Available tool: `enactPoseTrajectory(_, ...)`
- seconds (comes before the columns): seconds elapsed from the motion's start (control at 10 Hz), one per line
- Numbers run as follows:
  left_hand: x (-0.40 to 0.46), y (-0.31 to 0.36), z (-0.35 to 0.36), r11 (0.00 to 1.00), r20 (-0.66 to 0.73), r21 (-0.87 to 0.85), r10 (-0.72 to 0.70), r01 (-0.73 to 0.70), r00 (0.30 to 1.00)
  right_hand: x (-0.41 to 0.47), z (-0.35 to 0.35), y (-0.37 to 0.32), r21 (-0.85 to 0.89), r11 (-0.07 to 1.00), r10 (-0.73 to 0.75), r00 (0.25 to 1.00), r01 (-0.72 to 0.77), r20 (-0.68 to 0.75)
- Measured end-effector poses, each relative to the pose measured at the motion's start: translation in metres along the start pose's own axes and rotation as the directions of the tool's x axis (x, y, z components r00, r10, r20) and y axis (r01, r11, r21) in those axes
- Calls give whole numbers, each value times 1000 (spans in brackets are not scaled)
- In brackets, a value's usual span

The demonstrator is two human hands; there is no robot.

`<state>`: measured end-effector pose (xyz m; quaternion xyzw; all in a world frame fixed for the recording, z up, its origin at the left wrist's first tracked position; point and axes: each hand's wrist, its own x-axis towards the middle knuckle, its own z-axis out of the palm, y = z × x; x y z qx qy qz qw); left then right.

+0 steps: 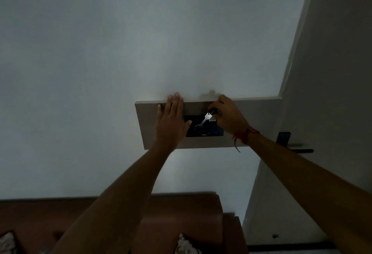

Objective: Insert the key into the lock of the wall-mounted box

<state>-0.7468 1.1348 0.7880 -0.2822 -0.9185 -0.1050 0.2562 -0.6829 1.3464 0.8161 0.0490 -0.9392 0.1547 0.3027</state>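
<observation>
Dim room, pale wall (100,62). A pale rectangular box (237,139) is fixed to the wall right of centre, its right end meeting a corner. On its front sits a dark panel (215,131) with a round black lock (198,128) at its left part.

Left hand (171,118) lies flat against the box front, left of the panel. Its fingers (177,100) are spread and straight, tips reaching the box's top edge, thumb pointing toward the lock. It holds nothing.

Right hand (229,116) is at the upper right of the panel, its fingers pinched closed on the head of a silver key (205,120). The key slants down and to the left, its tip at the lock face. Whether the blade has entered the keyhole cannot be told in this light. A small white tag (212,119) hangs beside the key head.

A red thread band (244,136) circles the right wrist, with a loose end hanging down.

On the side wall to the right there is a dark door handle (298,150). Below, a brown wooden headboard (120,209) runs along the wall. Patterned cushions (185,243) show at the bottom edge.
</observation>
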Motion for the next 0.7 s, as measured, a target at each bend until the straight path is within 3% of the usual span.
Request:
enactPoseTrajectory(0.4, -3, 1, -4, 1000, 18, 24, -8, 7, 1000, -7, 16, -11, -99, 993, 58, 989, -72, -137)
enactPoseTrajectory(0.7, -2, 4, -23, 997, 64, 78, 17, -22, 998, -16, -1, -28, -178, 981, 88, 995, -79, 46)
